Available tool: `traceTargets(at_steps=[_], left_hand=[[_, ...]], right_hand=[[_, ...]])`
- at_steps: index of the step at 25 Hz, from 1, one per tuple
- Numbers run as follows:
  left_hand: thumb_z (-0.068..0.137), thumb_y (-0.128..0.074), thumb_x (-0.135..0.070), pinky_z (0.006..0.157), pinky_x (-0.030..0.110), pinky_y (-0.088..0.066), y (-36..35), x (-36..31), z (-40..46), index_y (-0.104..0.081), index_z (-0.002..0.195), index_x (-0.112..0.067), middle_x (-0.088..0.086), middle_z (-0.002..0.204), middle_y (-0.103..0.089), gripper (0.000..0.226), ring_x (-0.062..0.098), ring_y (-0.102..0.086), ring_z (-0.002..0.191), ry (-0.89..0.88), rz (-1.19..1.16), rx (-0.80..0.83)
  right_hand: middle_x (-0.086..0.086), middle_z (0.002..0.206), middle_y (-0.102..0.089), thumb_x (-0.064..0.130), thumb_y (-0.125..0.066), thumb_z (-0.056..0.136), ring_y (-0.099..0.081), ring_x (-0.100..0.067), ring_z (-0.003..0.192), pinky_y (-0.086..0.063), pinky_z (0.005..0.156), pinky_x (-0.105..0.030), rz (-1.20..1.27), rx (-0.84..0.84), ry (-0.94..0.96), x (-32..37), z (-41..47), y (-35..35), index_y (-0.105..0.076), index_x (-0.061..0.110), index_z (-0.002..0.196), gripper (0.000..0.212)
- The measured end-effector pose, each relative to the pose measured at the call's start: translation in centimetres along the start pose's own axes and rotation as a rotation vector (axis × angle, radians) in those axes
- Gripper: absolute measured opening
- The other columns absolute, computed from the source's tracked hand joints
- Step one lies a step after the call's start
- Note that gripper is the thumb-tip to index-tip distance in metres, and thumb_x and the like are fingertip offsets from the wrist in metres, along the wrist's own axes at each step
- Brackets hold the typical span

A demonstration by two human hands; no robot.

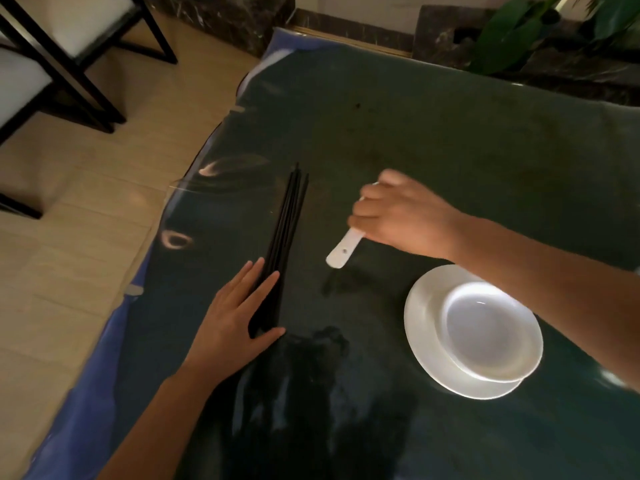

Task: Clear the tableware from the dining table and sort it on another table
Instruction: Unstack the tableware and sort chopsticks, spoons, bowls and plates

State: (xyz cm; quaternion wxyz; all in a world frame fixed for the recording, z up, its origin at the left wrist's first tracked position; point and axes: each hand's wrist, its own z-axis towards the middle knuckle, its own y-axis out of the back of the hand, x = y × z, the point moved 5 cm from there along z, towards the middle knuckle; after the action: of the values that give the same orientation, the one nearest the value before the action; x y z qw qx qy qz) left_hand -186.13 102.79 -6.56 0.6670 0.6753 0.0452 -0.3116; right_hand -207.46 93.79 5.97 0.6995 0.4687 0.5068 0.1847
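Left hand (239,317) lay flat and spread, steadying black chopsticks (285,237) near the table's (450,140) left edge. Right hand (398,216) gripped the white spoons (343,252); probably brittle, slippery ceramic, best held mid-handle.

Beige tiled floor (79,209) lay left of the glass-topped dark green surface (433,133). Dark-framed chairs (52,46) with white cushions stood far left. A leafy plant (519,32) occupied the far right corner.
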Motion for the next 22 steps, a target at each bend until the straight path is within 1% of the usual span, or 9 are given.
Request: traceTargets(at_steps=[2,4,7,9,11,13,16,19,22], left_hand=[[0.075,-0.057,-0.055,0.107,0.049,-0.035,0.5,1.1,0.3,-0.033,0.141,-0.025,0.001,0.154,-0.023,0.077,0.017,-0.016,0.144,-0.043,0.004,0.063],[0.074,-0.056,-0.056,0.105,0.049,-0.038,0.9,1.7,0.7,-0.036,0.140,-0.027,0.002,0.154,-0.026,0.075,0.019,-0.018,0.143,-0.124,0.070,0.109],[0.075,-0.055,-0.057,0.106,0.047,-0.036,1.1,1.9,1.0,-0.036,0.139,-0.028,0.002,0.153,-0.027,0.073,0.020,-0.020,0.142,-0.240,0.150,0.179],[0.077,-0.057,-0.052,0.106,0.047,-0.036,1.2,1.9,1.2,-0.036,0.139,-0.029,0.001,0.152,-0.028,0.069,0.021,-0.022,0.142,-0.265,0.147,0.190],[0.079,-0.057,-0.049,0.107,0.047,-0.036,1.1,1.8,1.4,-0.033,0.140,-0.032,0.000,0.153,-0.026,0.068,0.020,-0.022,0.142,-0.282,0.142,0.204],[0.082,-0.051,-0.050,0.110,0.043,-0.028,0.9,1.8,1.5,-0.027,0.142,-0.035,-0.001,0.156,-0.019,0.067,0.017,-0.015,0.144,-0.313,0.171,0.230],[0.085,-0.042,-0.053,0.111,0.040,-0.019,0.7,2.1,1.6,-0.023,0.143,-0.039,-0.005,0.156,-0.015,0.063,0.014,-0.008,0.144,-0.326,0.217,0.269],[0.085,-0.039,-0.054,0.111,0.041,-0.023,0.7,2.1,1.8,-0.030,0.140,-0.037,-0.006,0.153,-0.023,0.058,0.017,-0.017,0.143,-0.312,0.223,0.261],[0.082,-0.048,-0.052,0.106,0.043,-0.036,1.0,2.0,2.0,-0.046,0.134,-0.030,0.000,0.149,-0.033,0.056,0.021,-0.031,0.138,-0.320,0.171,0.218]], right_hand=[[0.012,0.068,-0.058,0.018,-0.061,0.080,-0.056,-0.009,0.071,-0.041,0.068,-0.021,-0.097,0.111,0.194,2.0,1.8,-3.4,-0.063,0.029,0.073,0.013],[0.013,0.070,-0.058,0.016,-0.065,0.076,-0.055,-0.008,0.072,-0.040,0.067,-0.021,-0.133,0.185,0.310,3.1,2.5,-5.9,-0.065,0.030,0.074,0.014],[0.012,0.068,-0.059,0.013,-0.066,0.073,-0.055,-0.011,0.071,-0.040,0.067,-0.022,-0.163,0.184,0.344,3.6,3.2,-7.7,-0.065,0.027,0.071,0.014],[0.010,0.069,-0.058,0.012,-0.066,0.073,-0.056,-0.013,0.071,-0.041,0.068,-0.024,-0.176,0.141,0.336,3.5,3.3,-8.2,-0.065,0.025,0.071,0.013],[0.009,0.071,-0.058,0.012,-0.066,0.074,-0.056,-0.014,0.072,-0.042,0.069,-0.025,-0.157,0.094,0.315,3.4,3.3,-8.3,-0.065,0.024,0.074,0.012],[0.010,0.073,-0.059,0.012,-0.066,0.076,-0.057,-0.014,0.073,-0.043,0.071,-0.025,-0.096,0.061,0.260,3.2,3.2,-8.0,-0.065,0.025,0.078,0.012],[0.009,0.076,-0.063,0.013,-0.066,0.075,-0.060,-0.013,0.073,-0.046,0.072,-0.026,0.033,0.034,0.136,3.0,2.6,-7.5,-0.068,0.023,0.098,0.025],[0.004,0.081,-0.066,0.009,-0.065,0.076,-0.062,-0.018,0.074,-0.050,0.073,-0.029,0.139,-0.013,-0.008,2.8,1.4,-6.9,-0.065,0.017,0.111,0.036],[-0.005,0.087,-0.068,0.005,-0.063,0.074,-0.064,-0.026,0.077,-0.051,0.079,-0.037,0.223,-0.053,-0.171,1.7,-0.4,-6.4,-0.066,0.012,0.108,0.035]])
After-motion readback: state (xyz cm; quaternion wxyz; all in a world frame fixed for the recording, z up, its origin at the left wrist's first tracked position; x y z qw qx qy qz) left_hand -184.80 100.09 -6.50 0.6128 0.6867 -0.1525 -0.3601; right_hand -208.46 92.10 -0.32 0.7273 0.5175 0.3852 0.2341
